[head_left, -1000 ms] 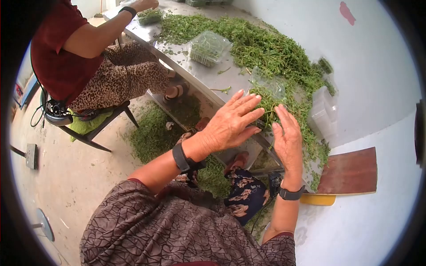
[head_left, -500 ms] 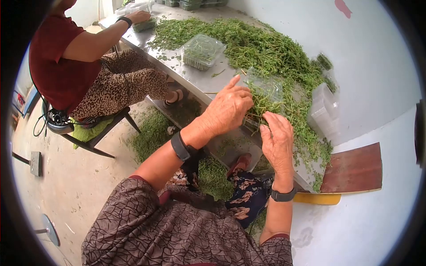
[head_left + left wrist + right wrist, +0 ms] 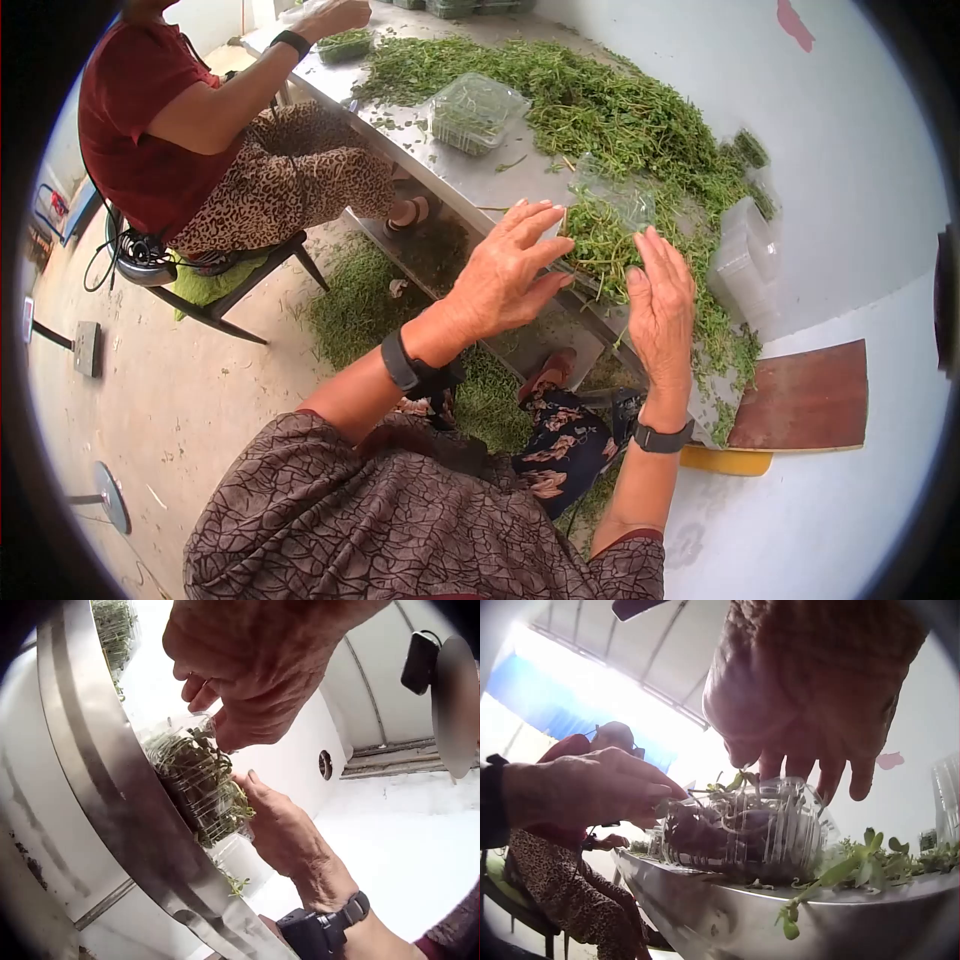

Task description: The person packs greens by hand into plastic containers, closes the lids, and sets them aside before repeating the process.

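A clear plastic box filled with green sprigs (image 3: pixel 598 238) stands at the near table edge, its lid tilted up behind it. My left hand (image 3: pixel 508 275) is at the box's left side, fingers extended and slightly spread. On the other side, my right hand (image 3: pixel 662 312) has fairly straight fingers by the box. In the left wrist view both hands, left (image 3: pixel 251 671) and right (image 3: pixel 289 825), flank the box (image 3: pixel 199 784). The right wrist view shows stems poking over the rim of the box (image 3: pixel 742 832), below my right hand (image 3: pixel 802 697); my left hand (image 3: pixel 600 787) is beside it.
A long heap of greens (image 3: pixel 630 120) covers the table's far side. Another filled box (image 3: pixel 472 112) stands left of mine, stacked empty boxes (image 3: pixel 745 255) to the right. A seated person (image 3: pixel 150 120) works at the table's left end.
Half a second ago my left fingers were curled over the box's edge; now they are extended and a little back from it. My right fingers have straightened at the box's right side.
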### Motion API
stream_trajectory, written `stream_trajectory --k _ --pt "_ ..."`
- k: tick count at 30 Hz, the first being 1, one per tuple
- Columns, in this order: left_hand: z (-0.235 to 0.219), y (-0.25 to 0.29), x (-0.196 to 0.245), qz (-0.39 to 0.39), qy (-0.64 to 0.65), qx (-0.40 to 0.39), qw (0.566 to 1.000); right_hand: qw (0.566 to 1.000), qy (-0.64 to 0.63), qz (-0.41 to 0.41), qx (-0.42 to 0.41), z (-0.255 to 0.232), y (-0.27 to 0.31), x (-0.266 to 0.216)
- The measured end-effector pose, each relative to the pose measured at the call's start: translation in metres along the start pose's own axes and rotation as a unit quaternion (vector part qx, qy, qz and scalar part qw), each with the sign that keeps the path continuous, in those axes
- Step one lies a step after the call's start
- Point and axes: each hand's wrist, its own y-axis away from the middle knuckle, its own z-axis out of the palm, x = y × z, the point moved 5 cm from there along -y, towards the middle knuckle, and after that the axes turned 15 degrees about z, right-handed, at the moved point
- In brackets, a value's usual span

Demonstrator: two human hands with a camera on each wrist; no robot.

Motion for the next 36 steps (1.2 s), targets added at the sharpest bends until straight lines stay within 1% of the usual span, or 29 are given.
stream_trajectory --k 3,4,6,8,12,15,17,18,20,21,23,24,25,27,28,30,31,33,34,35,36 --pt "0.005 -0.007 -0.002 -0.007 -0.004 0.003 1.0 0.999 0.012 0.017 -0.03 0.011 -0.001 0.0" --pt "0.006 -0.008 -0.003 0.007 0.002 -0.006 1.0 0.999 0.016 0.024 -0.042 0.014 0.0 0.001" --pt "0.007 -0.012 -0.004 0.02 0.008 -0.014 1.0 0.999 0.023 0.016 -0.041 0.013 0.001 0.002" --pt "0.006 -0.017 -0.003 -0.005 0.044 -0.029 0.999 0.999 0.029 0.014 -0.04 0.013 0.003 0.002" --pt "0.01 -0.021 0.001 0.006 0.033 -0.034 0.999 0.999 0.014 0.023 -0.03 0.016 0.005 0.001" --pt "0.014 -0.022 -0.004 -0.006 0.066 -0.05 0.997 0.999 0.002 0.022 -0.029 0.019 0.006 0.003" --pt "0.015 -0.029 -0.003 0.015 0.052 -0.09 0.995 0.999 0.002 0.022 -0.023 0.018 0.007 0.005" --pt "0.014 -0.033 -0.005 0.016 0.053 -0.091 0.994 0.999 -0.002 0.025 -0.027 0.018 0.006 0.006" --pt "0.023 -0.042 -0.007 0.058 0.043 -0.201 0.977 0.999 -0.009 0.027 -0.03 0.019 0.005 0.007" --pt "0.022 -0.047 -0.009 0.058 0.042 -0.202 0.977 0.999 -0.01 0.032 -0.03 0.02 0.005 0.007" --pt "0.019 -0.058 -0.011 0.099 0.009 -0.199 0.975 0.999 -0.012 0.039 -0.029 0.02 0.006 0.008" --pt "0.019 -0.063 -0.012 0.13 -0.043 -0.19 0.972 0.999 -0.016 0.042 -0.028 0.02 0.006 0.009" --pt "0.019 -0.065 -0.016 0.131 -0.043 -0.191 0.972 0.998 -0.02 0.046 -0.027 0.02 0.006 0.009" --pt "0.026 -0.063 -0.021 0.13 -0.062 -0.263 0.954 0.998 -0.026 0.049 -0.025 0.023 0.005 0.012" --pt "0.026 -0.061 -0.02 0.131 -0.063 -0.264 0.954 0.998 -0.031 0.053 -0.024 0.023 0.005 0.012" --pt "0.022 -0.057 -0.012 0.125 0.033 -0.183 0.975 0.997 -0.035 0.072 -0.023 0.02 0.004 0.007" --pt "0.024 -0.054 -0.006 0.125 0.035 -0.186 0.974 0.995 -0.038 0.089 -0.024 0.019 0.004 0.006" --pt "0.021 -0.052 0.007 0.141 0.026 -0.114 0.983 0.995 -0.041 0.088 -0.022 0.022 0.005 0.008" --pt "0.028 -0.048 0.01 0.158 0.037 -0.147 0.976 0.995 -0.044 0.084 -0.022 0.023 0.004 0.01" --pt "0.031 -0.046 0.009 0.159 0.036 -0.147 0.976 0.995 -0.045 0.083 -0.021 0.025 0.004 0.012" --pt "0.038 -0.044 0.004 0.13 0.036 -0.19 0.972 0.996 -0.036 0.077 -0.026 0.027 0.004 0.013"
